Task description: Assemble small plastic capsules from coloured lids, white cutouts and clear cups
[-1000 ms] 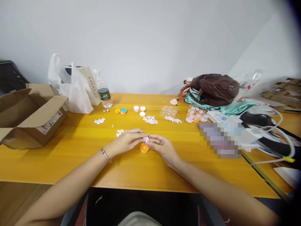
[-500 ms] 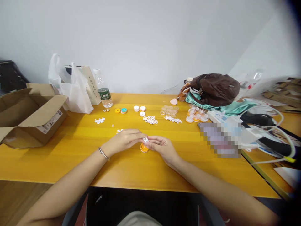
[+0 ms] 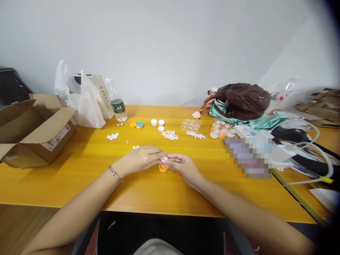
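Pale walls [image 3: 159, 53] stand behind a yellow worktop [image 3: 207, 196], where small parts lie in loose groups. At the near middle, a white lattice piece [image 3: 164, 159] is held up at the fingertips, just above and behind an orange cup [image 3: 163, 169] that sits on the worktop. The right hand [image 3: 186, 168] has its grip clamped on the piece, thumb against fingers; the left hand [image 3: 143, 157] reaches its fingertips to the piece too, but its thumb is hidden, so I cannot tell how firm that grip is. This looks like a handling step at the fingertips, and whatever follows calls for a light, steady pinch, since the piece looks thin. As for containers, the cup is partly covered by the hands, its contents unclear. Beyond it stand 3 white pots [image 3: 160, 128], whose insides do not show, and a yellow ring [image 3: 132, 125] beside a teal ring [image 3: 139, 125]. To the right, clear cups [image 3: 191, 124] cluster near orange-and-clear pods [image 3: 222, 131]; their contents are too small to tell. At left, the carton [image 3: 42, 156] has its flaps spread and a shadowed inside, the white bag [image 3: 89, 109] hides what it holds, and the capped bottle [image 3: 118, 106] has clear liquid low down.
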Demonstrator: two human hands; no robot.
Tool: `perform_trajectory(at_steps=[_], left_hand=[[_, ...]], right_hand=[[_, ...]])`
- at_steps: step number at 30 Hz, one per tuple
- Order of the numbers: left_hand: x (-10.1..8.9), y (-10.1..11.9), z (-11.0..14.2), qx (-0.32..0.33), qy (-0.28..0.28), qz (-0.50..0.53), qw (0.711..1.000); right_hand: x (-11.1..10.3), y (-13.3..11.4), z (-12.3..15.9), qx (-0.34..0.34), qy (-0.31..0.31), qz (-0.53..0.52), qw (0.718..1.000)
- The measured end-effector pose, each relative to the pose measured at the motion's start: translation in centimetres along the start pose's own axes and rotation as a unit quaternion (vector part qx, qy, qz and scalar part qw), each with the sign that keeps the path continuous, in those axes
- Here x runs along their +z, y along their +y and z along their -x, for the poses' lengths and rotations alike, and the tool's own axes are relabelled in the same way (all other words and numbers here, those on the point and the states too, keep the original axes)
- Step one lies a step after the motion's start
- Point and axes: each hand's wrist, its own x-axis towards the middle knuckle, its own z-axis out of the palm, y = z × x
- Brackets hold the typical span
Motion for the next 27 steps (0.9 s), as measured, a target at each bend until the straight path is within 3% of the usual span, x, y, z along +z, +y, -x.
perform_trajectory(at_steps=[20, 27], left_hand=[[-1.5, 0.5, -0.6, -0.069, -0.030, 0.219, 0.973], [-1.3, 0.3, -0.5, -0.060, -0.030, 0.159, 0.985]], right_hand=[[0.0, -0.3, 0.3, 0.026, -0.030, 0.003, 0.999], [0.0, -0.3, 0.3, 0.022, -0.036, 0.005, 0.999]])
